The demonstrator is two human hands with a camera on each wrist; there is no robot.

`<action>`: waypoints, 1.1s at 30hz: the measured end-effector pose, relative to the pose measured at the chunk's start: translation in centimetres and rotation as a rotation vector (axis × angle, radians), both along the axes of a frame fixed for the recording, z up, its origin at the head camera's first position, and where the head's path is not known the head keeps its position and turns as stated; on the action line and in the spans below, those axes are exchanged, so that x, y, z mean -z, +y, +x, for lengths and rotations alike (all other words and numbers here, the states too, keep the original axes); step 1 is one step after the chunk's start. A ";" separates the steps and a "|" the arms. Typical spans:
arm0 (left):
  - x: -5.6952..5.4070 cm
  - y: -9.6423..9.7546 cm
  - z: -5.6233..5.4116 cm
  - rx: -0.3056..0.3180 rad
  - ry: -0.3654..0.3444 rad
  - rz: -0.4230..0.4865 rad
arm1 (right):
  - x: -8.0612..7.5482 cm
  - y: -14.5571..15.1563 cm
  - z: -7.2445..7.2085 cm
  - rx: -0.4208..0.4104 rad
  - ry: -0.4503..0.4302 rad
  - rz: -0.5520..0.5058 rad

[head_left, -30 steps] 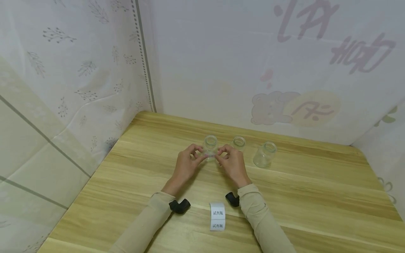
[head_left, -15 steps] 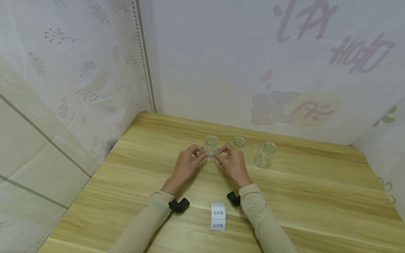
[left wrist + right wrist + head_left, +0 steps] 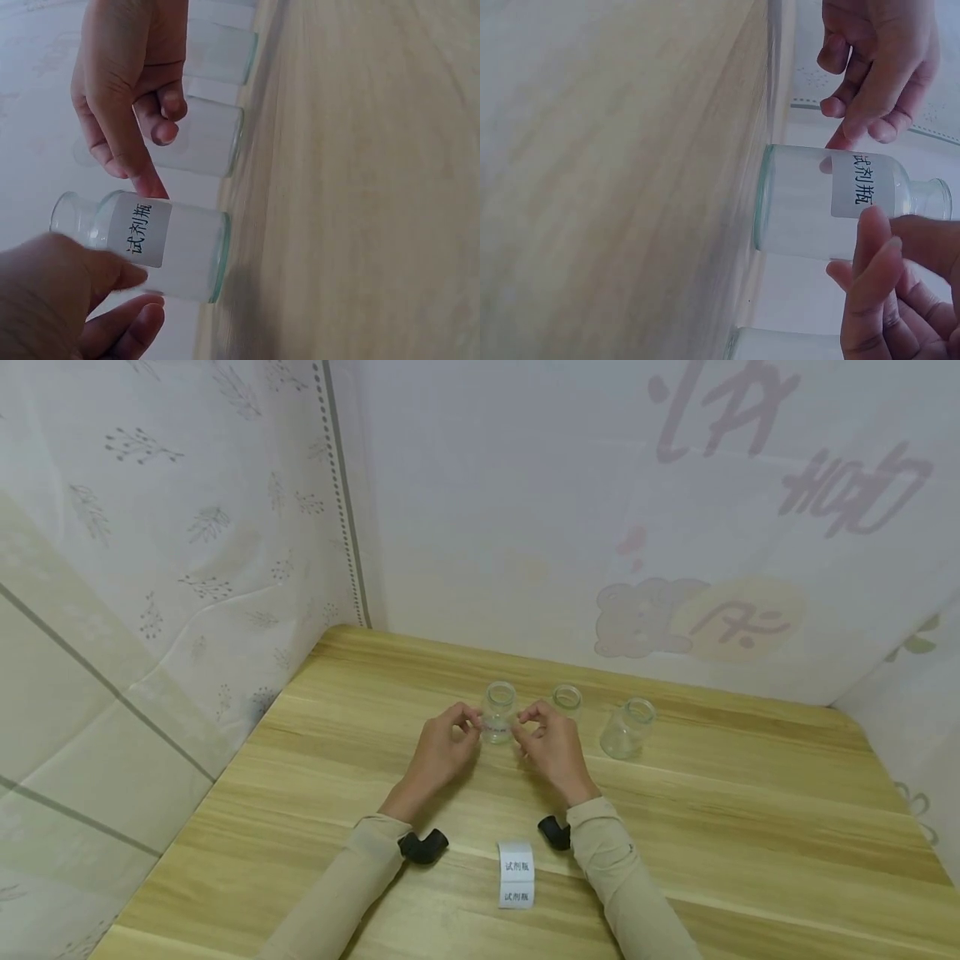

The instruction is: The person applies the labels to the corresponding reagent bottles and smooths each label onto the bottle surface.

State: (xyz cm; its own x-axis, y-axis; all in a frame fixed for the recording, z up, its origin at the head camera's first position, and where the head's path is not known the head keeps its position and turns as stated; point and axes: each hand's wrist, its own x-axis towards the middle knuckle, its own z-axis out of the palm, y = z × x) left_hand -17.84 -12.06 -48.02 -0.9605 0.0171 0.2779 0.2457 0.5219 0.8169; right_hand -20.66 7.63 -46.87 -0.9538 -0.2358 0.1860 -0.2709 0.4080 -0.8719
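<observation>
A clear glass bottle (image 3: 498,713) stands upright on the table, its front bearing a white label (image 3: 141,238) with dark printed characters. On its left side my left hand (image 3: 442,747) has the thumb by one edge of the label, fingers beside the glass. From the other side my right hand (image 3: 553,747) reaches in, its thumb tip right at the label's opposite edge; its other fingers are loosely bent. In the right wrist view the label (image 3: 862,184) lies against the glass between the two hands.
Two more clear bottles stand to the right: one (image 3: 567,697) partly behind my right hand, another (image 3: 627,733) farther right. A strip of two white labels (image 3: 517,874) lies on the wooden table (image 3: 735,810) between my forearms. A patterned cloth wall (image 3: 480,527) rises behind the table.
My thumbs were close together across the bottle's front and have moved apart to its sides. More of the label's print now shows. The bottle and label strip stay put.
</observation>
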 end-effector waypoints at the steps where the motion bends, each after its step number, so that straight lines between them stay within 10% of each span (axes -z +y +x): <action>1: 0.0 0.0 0.0 0.001 0.000 0.000 | 0.0 0.0 0.0 -0.001 0.003 -0.003; 33: 0.3 0.5 0.1 -0.027 0.046 -0.101 | 0.2 -0.4 0.3 -0.015 0.004 -0.004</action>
